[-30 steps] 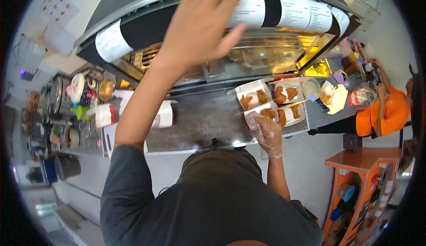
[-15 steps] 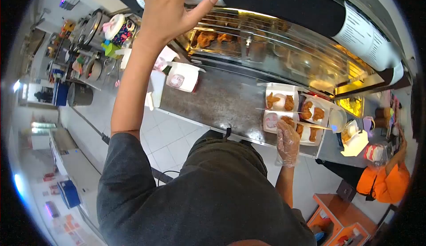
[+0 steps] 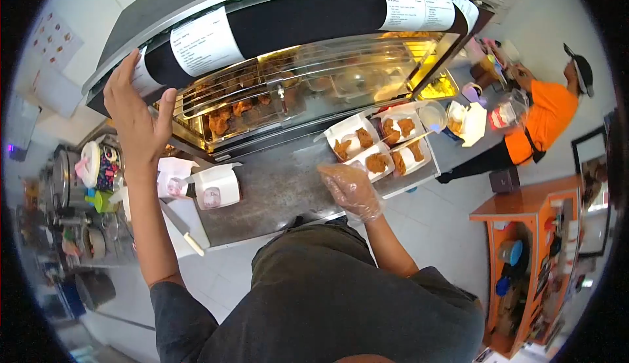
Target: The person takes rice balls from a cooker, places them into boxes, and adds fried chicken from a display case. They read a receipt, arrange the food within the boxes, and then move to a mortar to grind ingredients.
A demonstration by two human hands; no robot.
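White open takeaway boxes of fried chicken [image 3: 383,143] sit at the dark counter's [image 3: 282,183] right end. Gloved right hand [image 3: 350,189] hovers just beside them, fingers loosely spread, holding nothing. Bare left hand [image 3: 134,117] rests open against the glass warming cabinet's [image 3: 295,81] upper left edge.

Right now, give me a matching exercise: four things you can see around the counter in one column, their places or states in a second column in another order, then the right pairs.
Things
1. Left hand
2. Right hand in a clear plastic glove
3. White cardboard boxes of fried chicken
4. Open white box holding no chicken

Places or states
A. Lying side by side at the right end of the grey counter
B. Raised against the black top edge of the glass warming cabinet
C. Standing at the left end of the counter
D. Low over the counter, just beside the chicken boxes

Pairs: 1-B, 2-D, 3-A, 4-C
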